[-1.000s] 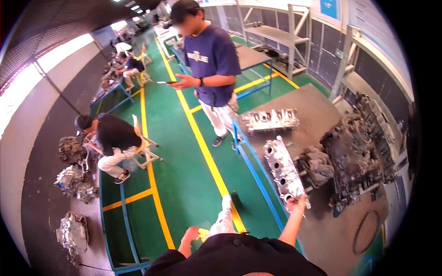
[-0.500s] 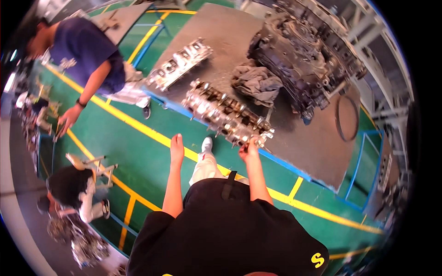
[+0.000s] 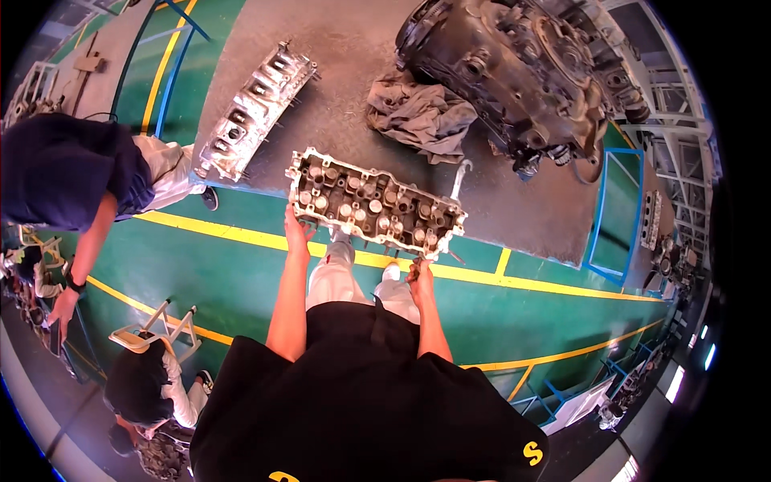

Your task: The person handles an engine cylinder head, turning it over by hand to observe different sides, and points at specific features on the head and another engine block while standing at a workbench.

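A metal cylinder head (image 3: 353,183) spans between my two hands at the table's near edge, its open side with round bores and valve parts facing up. My left hand (image 3: 296,230) is closed around its left end. At the lower right corner, my right hand (image 3: 421,277) grips the other end, its fingertips partly hidden under the metal. Whether the table still bears some of its weight, I cannot tell. Just beyond the right end lies a wrench-like metal tool (image 3: 461,178). A second, lighter cylinder head (image 3: 255,108) rests on the table to the left.
A large dark engine block (image 3: 506,72) occupies the back right of the table (image 3: 337,88), with a crumpled grey cloth (image 3: 422,116) beside it. On my left, a co-worker in a dark shirt (image 3: 72,173) stands close. A stool (image 3: 161,329) and another person (image 3: 148,381) are at lower left.
My left hand, free and apart before, has taken hold of the cylinder head's left end. The head has turned so its open side shows more fully. My view has shifted too.
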`<action>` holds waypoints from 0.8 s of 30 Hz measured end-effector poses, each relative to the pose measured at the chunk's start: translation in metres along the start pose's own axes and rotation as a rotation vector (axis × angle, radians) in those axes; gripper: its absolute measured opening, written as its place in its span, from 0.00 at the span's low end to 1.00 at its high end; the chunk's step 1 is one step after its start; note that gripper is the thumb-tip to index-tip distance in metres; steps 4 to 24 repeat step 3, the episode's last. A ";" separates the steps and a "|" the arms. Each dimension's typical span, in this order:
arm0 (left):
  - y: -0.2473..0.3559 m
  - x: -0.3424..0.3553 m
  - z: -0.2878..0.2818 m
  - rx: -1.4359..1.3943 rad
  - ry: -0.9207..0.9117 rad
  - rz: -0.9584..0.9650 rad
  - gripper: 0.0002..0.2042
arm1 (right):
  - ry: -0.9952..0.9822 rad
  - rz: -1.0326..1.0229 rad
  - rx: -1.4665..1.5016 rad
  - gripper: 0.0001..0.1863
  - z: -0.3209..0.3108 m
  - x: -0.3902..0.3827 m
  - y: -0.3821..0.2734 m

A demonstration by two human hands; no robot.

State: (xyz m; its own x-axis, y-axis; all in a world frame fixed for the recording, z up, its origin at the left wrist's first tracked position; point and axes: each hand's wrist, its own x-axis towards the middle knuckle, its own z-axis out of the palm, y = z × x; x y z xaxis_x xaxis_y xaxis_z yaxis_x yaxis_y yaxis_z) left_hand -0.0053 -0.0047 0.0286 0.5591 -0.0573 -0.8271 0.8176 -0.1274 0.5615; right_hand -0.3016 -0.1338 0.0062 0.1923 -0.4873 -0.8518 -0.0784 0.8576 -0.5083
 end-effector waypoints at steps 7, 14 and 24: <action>-0.002 0.012 -0.010 0.092 -0.051 -0.039 0.37 | -0.102 -0.015 0.174 0.26 -0.015 0.004 0.017; -0.002 0.012 -0.010 0.092 -0.051 -0.039 0.37 | -0.102 -0.015 0.174 0.26 -0.015 0.004 0.017; -0.002 0.012 -0.010 0.092 -0.051 -0.039 0.37 | -0.102 -0.015 0.174 0.26 -0.015 0.004 0.017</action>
